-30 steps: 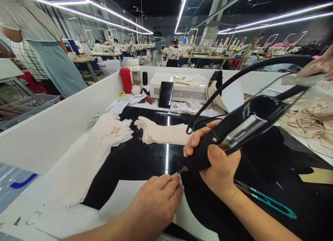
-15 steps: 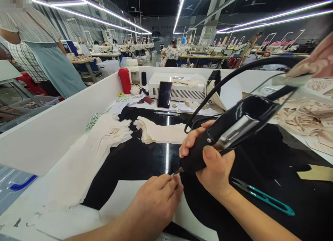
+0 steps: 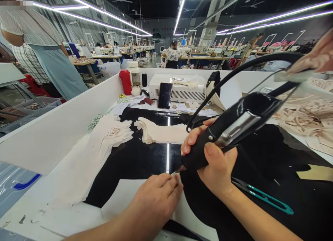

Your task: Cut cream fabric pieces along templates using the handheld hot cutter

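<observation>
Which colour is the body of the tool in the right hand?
Black; the head view shows the body best.

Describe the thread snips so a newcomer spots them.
Over the black work surface, find the right hand gripping a black corded tool. Just right of its wrist lie the thread snips. Their teal handle sets them apart from the tan piece farther right.

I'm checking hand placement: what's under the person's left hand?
White material shows on both sides of the left hand; whatever lies directly beneath it is covered.
</observation>
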The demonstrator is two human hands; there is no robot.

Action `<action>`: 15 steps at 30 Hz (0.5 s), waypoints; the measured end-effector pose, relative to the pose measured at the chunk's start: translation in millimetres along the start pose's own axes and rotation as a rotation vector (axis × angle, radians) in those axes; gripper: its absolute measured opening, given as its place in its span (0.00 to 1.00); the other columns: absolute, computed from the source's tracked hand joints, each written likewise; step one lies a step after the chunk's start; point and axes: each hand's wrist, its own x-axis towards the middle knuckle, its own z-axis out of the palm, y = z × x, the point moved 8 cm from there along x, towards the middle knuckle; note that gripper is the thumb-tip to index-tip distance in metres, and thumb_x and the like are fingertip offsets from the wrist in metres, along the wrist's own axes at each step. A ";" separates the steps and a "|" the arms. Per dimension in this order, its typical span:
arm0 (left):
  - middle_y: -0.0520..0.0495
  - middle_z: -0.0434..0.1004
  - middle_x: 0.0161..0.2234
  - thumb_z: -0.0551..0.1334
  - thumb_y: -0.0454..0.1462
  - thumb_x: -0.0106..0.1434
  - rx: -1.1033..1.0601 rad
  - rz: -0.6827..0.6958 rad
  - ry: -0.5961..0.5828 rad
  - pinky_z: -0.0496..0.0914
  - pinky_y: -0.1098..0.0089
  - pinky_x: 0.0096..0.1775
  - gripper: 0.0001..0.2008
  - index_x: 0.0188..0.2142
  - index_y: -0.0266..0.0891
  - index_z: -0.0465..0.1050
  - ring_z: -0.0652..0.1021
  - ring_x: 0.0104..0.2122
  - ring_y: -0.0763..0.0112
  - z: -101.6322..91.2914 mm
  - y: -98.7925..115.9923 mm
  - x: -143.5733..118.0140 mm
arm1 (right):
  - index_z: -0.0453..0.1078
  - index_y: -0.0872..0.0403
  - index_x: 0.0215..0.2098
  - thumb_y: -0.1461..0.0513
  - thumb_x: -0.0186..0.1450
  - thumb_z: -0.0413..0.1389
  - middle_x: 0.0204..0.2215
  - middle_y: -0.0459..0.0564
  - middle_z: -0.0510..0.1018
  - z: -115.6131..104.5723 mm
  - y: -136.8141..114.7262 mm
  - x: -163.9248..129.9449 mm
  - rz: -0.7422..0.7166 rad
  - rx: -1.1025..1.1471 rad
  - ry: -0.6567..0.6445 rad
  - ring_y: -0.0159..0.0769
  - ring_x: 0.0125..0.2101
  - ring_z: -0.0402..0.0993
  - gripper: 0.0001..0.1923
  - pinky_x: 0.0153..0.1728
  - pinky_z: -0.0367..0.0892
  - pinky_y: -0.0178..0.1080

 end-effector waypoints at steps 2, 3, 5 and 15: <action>0.43 0.86 0.58 0.56 0.29 0.84 -0.027 -0.020 -0.019 0.78 0.63 0.46 0.14 0.60 0.32 0.78 0.84 0.52 0.62 -2.2 -4.3 0.6 | 0.72 0.44 0.49 0.49 0.68 0.74 0.30 0.39 0.79 -2.0 -1.9 1.3 0.013 -0.004 0.008 0.35 0.23 0.77 0.21 0.27 0.76 0.40; 0.43 0.85 0.60 0.57 0.29 0.83 -0.035 -0.022 -0.037 0.79 0.63 0.47 0.14 0.61 0.32 0.77 0.84 0.53 0.62 -2.7 -7.2 0.6 | 0.72 0.44 0.50 0.49 0.68 0.74 0.30 0.39 0.79 -3.1 -3.3 1.8 0.018 -0.005 0.009 0.35 0.24 0.77 0.21 0.27 0.76 0.40; 0.42 0.84 0.62 0.58 0.28 0.82 -0.028 -0.021 -0.084 0.79 0.62 0.47 0.14 0.62 0.32 0.76 0.84 0.54 0.60 -2.4 -14.8 -0.2 | 0.73 0.44 0.50 0.48 0.67 0.75 0.30 0.40 0.79 -6.2 -7.0 2.1 0.028 -0.012 0.011 0.35 0.24 0.76 0.23 0.26 0.76 0.39; 0.43 0.86 0.57 0.55 0.29 0.84 -0.030 0.027 0.079 0.79 0.59 0.56 0.13 0.58 0.32 0.77 0.83 0.55 0.59 -37.8 -13.2 3.9 | 0.75 0.46 0.49 0.49 0.65 0.77 0.30 0.41 0.81 -31.8 -36.2 -19.1 0.048 -0.028 0.038 0.35 0.22 0.76 0.23 0.24 0.76 0.39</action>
